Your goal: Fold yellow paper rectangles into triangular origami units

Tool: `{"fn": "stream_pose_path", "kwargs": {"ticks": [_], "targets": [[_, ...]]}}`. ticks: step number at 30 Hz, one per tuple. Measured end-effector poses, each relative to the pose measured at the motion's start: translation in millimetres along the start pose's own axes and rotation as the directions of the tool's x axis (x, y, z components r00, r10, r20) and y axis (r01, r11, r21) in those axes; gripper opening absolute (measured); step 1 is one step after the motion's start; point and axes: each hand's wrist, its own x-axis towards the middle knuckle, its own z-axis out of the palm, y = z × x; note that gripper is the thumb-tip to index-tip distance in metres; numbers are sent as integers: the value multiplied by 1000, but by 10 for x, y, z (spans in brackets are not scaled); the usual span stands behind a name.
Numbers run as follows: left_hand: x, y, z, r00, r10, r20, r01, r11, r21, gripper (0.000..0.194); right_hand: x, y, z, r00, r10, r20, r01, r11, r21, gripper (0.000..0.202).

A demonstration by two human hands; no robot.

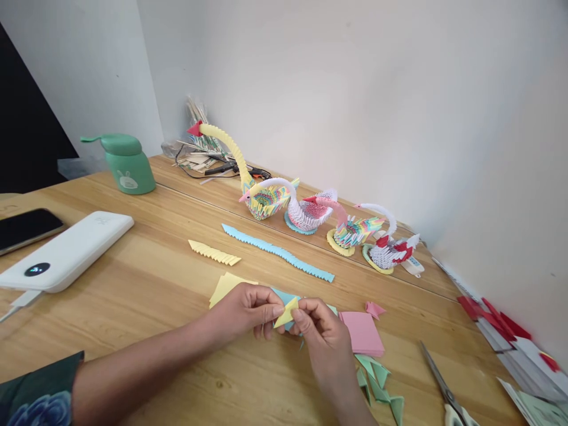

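Observation:
A small folded piece of yellow paper (286, 313) is pinched between my two hands. My left hand (252, 306) grips its left side with thumb and fingertips, and my right hand (320, 328) grips the right side. Behind my fingers lie blue paper sheets (284, 294), partly hidden. Yellow paper sheets (226, 288) stick out past my left hand. Beside my right hand sits a stack of pink paper squares (362, 333), with folded green paper pieces (377, 378) nearer to me. A yellow strip of interlocked folds (214, 252) and a longer blue strip (277, 251) lie farther back.
Several folded-paper swans (306, 213) stand along the wall. Scissors (446, 384) lie at the right, near red and white papers (510, 331). A white power bank (71, 245), a phone (29, 229) and a green bottle (128, 165) are at the left.

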Motion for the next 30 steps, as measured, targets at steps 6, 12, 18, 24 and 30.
{"fn": "stream_pose_path", "kwargs": {"ticks": [6, 12, 18, 24, 30], "targets": [[-67, -27, 46, 981, 127, -145, -80, 953, 293, 17, -20, -48, 21, 998, -58, 12, 59, 994, -91, 18], [-68, -42, 66, 979, 151, -136, -105, 950, 296, 14, -35, -56, 11, 997, -81, 9, 81, 983, -166, 22], [-31, -19, 31, 995, -97, -25, 99, 988, 117, 14, -22, -26, 10, 996, -85, -6, 83, 986, -147, 23], [-79, -3, 49, 997, 51, -52, -37, 970, 241, 29, -14, -62, 21, 998, -19, -65, 15, 998, -67, 28], [-56, -51, 84, 994, 71, -77, -55, 980, 192, 24, -38, -89, 49, 997, -45, -58, 42, 998, -49, 29]]}}
